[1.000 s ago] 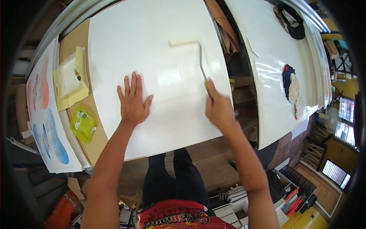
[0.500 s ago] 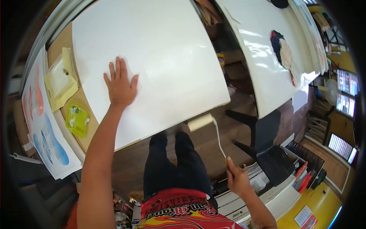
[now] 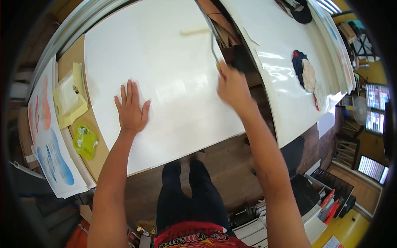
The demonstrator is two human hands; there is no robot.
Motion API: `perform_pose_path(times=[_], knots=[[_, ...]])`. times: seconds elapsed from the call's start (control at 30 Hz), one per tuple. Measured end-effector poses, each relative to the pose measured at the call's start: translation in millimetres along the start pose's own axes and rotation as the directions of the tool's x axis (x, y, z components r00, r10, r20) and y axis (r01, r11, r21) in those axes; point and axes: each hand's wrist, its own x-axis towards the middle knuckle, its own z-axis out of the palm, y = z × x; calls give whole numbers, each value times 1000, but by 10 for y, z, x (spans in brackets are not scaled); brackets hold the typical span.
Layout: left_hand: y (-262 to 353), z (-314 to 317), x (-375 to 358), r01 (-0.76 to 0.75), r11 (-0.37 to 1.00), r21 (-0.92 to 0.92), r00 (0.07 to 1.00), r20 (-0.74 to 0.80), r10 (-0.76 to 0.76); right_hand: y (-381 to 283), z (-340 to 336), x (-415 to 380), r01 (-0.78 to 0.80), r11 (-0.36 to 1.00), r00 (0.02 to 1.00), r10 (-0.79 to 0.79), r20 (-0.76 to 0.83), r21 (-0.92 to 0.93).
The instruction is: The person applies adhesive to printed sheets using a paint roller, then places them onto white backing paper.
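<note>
A large white sheet [image 3: 173, 95] covers most of the table in front of me. My left hand [image 3: 132, 109] lies flat on its left part, fingers spread. My right hand [image 3: 233, 84] is closed round the handle of a paint roller [image 3: 195, 31], near the sheet's right edge. The roller's pale sleeve is over the far right part of the sheet; whether it touches the surface is hard to tell. A bent metal rod joins the sleeve to the handle.
Left of the sheet are a yellow packet [image 3: 71, 97], a green container [image 3: 85, 141] and a printed sheet [image 3: 49, 136]. Beyond a gap on the right, a second white table [image 3: 281, 95] holds crumpled cloths [image 3: 307, 74] and a dark cap [image 3: 301, 12]. A black chair [image 3: 304, 194] stands lower right.
My right hand has swung the roller from below the sheet's near edge up to its far right part. My left hand stays flat on the sheet. The view has shifted slightly.
</note>
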Motion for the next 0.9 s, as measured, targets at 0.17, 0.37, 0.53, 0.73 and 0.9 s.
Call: perform_pose_path(times=[0.17, 0.37, 0.53, 0.73, 0.9], knots=[[-19, 28, -4, -19, 1000, 18, 1000, -5, 19, -15, -62, 977, 43, 996, 999, -41, 17, -76], [-54, 79, -20, -26, 999, 24, 999, -33, 27, 320, -584, -1602, -89, 995, 978, 96, 184, -48], [-59, 118, -32, -40, 999, 32, 998, -38, 42, -47, -1195, -3708, -326, 944, 883, 325, 337, -56], [-30, 93, -44, -20, 999, 26, 1000, -20, 21, -484, -1473, -4205, -422, 898, 896, 393, 206, 120], [-44, 81, -14, -32, 999, 36, 999, -42, 33, -224, -974, -2979, -313, 947, 939, 297, 172, 76]])
